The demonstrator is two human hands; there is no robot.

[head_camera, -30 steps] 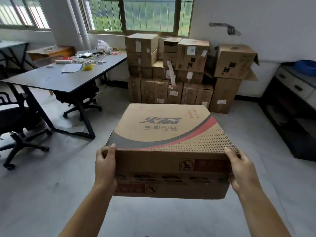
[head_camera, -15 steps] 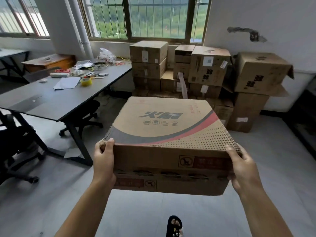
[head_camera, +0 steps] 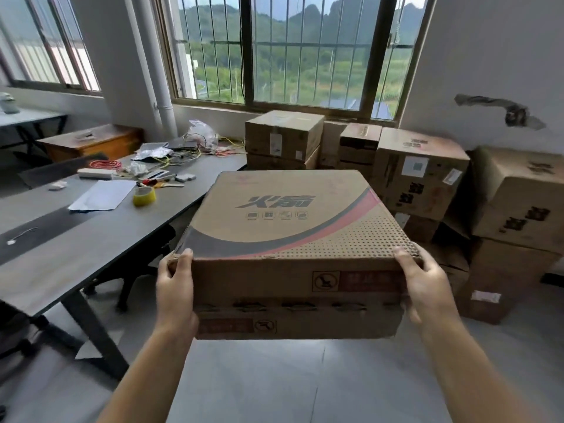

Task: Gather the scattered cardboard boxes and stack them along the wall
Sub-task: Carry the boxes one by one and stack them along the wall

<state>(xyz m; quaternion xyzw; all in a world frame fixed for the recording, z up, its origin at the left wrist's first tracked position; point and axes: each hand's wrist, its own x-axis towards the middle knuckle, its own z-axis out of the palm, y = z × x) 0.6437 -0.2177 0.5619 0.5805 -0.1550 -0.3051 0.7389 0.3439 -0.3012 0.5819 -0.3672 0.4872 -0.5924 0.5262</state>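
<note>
A flat printed cardboard box [head_camera: 290, 227] with a grey and red swoosh hangs in front of me, off the floor. My left hand [head_camera: 177, 288] grips its near left corner and my right hand [head_camera: 427, 288] grips its near right corner. Behind it, a stack of cardboard boxes [head_camera: 418, 172] stands against the wall under the window. The held box hides the lower middle of that stack. More stacked boxes [head_camera: 518, 209] sit at the right.
A dark desk [head_camera: 76, 233] runs along the left, strewn with papers, cables and a yellow tape roll [head_camera: 144, 196]. A wooden cabinet [head_camera: 94, 141] stands behind it. Grey floor [head_camera: 305, 386] lies below the box.
The stack by the wall and the desk have grown larger and closer. The view has tilted up, showing more window. Both hands keep the same hold on the box.
</note>
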